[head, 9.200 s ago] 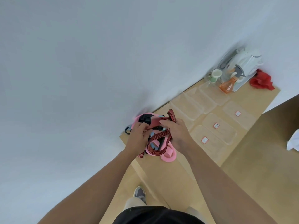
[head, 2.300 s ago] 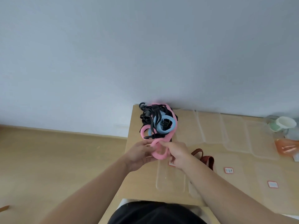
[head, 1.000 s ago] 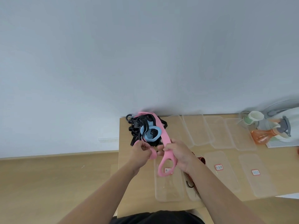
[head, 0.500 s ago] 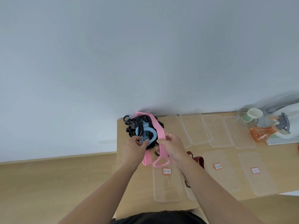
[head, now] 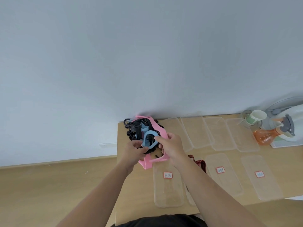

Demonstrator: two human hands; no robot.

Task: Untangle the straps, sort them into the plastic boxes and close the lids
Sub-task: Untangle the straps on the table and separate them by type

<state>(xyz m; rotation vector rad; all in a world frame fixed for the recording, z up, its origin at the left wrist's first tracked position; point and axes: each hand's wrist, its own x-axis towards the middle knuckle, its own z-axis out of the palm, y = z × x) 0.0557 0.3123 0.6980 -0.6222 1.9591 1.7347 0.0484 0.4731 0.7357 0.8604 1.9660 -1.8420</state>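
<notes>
A tangled bundle of straps lies at the table's far left corner: a pink strap (head: 157, 128), a blue strap (head: 150, 140) and black straps (head: 136, 130) with hooks. My left hand (head: 133, 152) grips the bundle's near side, fingers curled around black strap. My right hand (head: 170, 145) holds the pink strap, its thumb by the blue loop. A red-and-black striped strap (head: 200, 163) lies in a box behind my right forearm. Clear lids with red-edged labels (head: 168, 175) lie at the near side, and open clear boxes (head: 219, 133) line the back.
At the far right stand a green-and-white cup (head: 255, 117), an orange spray bottle (head: 268, 135) and a white appliance (head: 293, 115). The light wooden table (head: 131, 185) ends at its left edge beside my left arm, over a wooden floor.
Both hands have shifted deeper into the bundle. The pink loop that hung below my right hand now lies lower, against the table near the labelled lid.
</notes>
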